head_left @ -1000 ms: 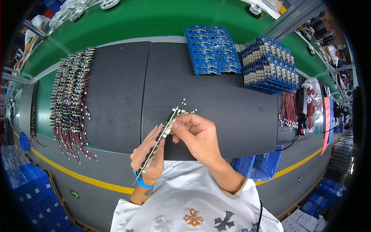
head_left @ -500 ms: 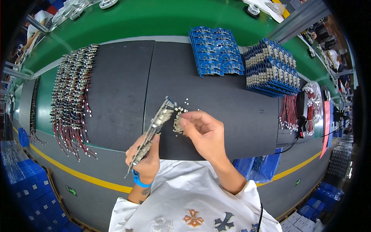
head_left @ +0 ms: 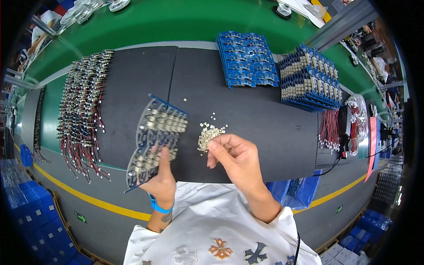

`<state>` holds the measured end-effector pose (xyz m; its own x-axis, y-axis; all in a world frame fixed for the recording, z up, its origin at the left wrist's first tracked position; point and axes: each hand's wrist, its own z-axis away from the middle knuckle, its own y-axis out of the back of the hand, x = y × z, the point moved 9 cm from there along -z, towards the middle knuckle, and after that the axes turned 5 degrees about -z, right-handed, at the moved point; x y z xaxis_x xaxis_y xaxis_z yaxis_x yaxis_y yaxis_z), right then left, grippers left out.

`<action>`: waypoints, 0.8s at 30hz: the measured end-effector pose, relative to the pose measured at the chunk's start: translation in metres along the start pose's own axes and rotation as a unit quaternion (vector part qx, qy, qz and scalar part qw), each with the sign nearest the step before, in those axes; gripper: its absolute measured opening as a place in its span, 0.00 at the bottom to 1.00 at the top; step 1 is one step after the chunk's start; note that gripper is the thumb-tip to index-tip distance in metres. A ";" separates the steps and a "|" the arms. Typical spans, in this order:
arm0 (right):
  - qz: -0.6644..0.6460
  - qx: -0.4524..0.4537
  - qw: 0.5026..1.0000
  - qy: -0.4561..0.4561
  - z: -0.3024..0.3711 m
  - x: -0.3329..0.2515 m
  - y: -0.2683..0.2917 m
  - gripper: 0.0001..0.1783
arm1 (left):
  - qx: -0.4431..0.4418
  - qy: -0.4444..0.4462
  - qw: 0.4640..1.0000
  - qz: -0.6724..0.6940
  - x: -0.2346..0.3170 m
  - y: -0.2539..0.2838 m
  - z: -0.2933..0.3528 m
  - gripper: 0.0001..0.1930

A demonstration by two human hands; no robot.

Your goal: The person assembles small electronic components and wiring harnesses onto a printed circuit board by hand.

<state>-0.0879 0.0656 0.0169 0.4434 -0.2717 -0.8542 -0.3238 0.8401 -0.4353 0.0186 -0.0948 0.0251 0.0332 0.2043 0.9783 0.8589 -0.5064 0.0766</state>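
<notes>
Circuit panel [head_left: 157, 141], now tilted flat-face up in the gripping left hand [head_left: 164, 179], is largely populated; right hand [head_left: 236, 159] pinches at the loose components [head_left: 210, 132] beside it.

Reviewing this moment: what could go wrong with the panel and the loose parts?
The left hand holds the populated circuit panel tilted by its lower end, so it might slip or shed parts. The right hand pinches at a pile of small pale components; strays already lie apart on the black mat and could scatter further.
</notes>
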 end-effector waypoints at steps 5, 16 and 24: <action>0.143 0.074 0.984 0.079 -0.011 -0.004 0.022 0.07 | -0.078 -0.050 0.995 -0.048 0.012 -0.008 -0.001 0.09; -0.099 -0.041 0.994 0.032 0.001 -0.020 -0.013 0.07 | -0.220 -0.223 0.944 -0.104 0.044 -0.043 0.008 0.07; -0.026 -0.050 0.998 0.001 0.011 -0.020 -0.009 0.08 | -0.213 -0.163 0.963 -0.034 0.034 -0.033 0.006 0.10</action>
<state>-0.0845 0.0690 0.0407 0.4612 -0.3151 -0.8295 -0.3822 0.7731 -0.5062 -0.0059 -0.0660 0.0549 0.2027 0.4661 0.8612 0.5791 -0.7662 0.2784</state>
